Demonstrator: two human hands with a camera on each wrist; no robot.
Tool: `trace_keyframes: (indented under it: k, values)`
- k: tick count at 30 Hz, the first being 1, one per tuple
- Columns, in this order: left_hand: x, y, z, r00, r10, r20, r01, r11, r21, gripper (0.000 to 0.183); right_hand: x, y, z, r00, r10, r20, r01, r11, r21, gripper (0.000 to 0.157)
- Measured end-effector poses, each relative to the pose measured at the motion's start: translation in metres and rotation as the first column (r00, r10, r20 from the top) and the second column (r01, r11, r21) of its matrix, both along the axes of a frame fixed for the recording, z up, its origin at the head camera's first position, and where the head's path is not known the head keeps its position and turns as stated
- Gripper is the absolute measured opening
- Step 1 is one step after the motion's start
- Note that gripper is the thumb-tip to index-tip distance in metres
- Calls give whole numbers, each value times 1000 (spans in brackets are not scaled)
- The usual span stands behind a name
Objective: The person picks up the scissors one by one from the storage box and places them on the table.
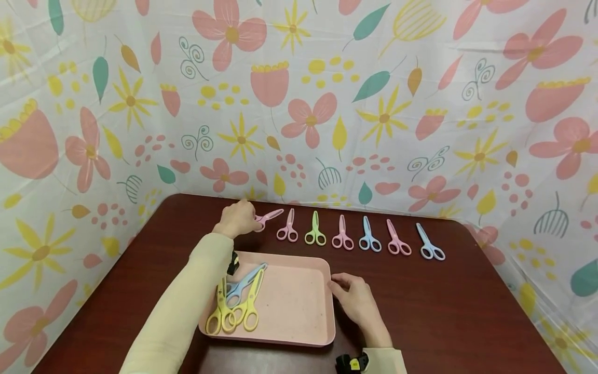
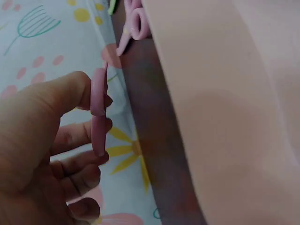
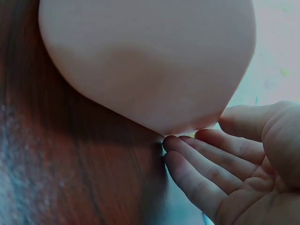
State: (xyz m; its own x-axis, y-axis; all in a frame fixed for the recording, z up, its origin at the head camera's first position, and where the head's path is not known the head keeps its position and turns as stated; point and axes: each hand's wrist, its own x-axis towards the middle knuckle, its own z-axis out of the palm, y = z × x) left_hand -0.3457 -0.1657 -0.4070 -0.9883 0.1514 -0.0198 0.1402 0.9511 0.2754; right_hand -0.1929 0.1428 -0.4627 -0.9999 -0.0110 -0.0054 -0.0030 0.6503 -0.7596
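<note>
My left hand (image 1: 239, 219) is at the far left of the table, pinching a pair of pink scissors (image 1: 270, 217) by the handle loops. In the left wrist view the pink handle (image 2: 98, 96) sits between thumb and fingertips. A pink tray (image 1: 299, 306) lies in front of me; at its left end are two yellow scissors (image 1: 251, 306) and a blue pair (image 1: 244, 284), partly overlapping. My right hand (image 1: 357, 301) rests beside the tray's right edge. Its thumb and loosely extended fingers (image 3: 201, 178) touch the tray wall (image 3: 150, 93).
A row of scissors runs along the back: pink (image 1: 287, 228), green (image 1: 315, 231), pink (image 1: 342, 236), blue (image 1: 368, 236), pink (image 1: 397, 239) and blue (image 1: 429, 244). Flowered cloth (image 1: 299, 104) hangs behind the brown table (image 1: 448, 311).
</note>
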Motion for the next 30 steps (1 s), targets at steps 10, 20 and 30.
trace_keyframes:
  k: [10, 20, 30]
  values:
    - [-4, 18, -13, 989, 102, 108, -97, 994, -49, 33, 0, 2, -3, 1000, 3, -4, -3, 1000, 5, 21]
    - [-8, 38, -23, 969, 178, 170, -168, 983, -71, 32, 0, 3, -3, 1000, -2, -3, 2, 1000, -5, 20]
    - [-8, 42, -29, 962, 190, 196, -179, 981, -75, 27, 0, 0, -1, 1000, -5, 0, 5, 1000, -17, 20]
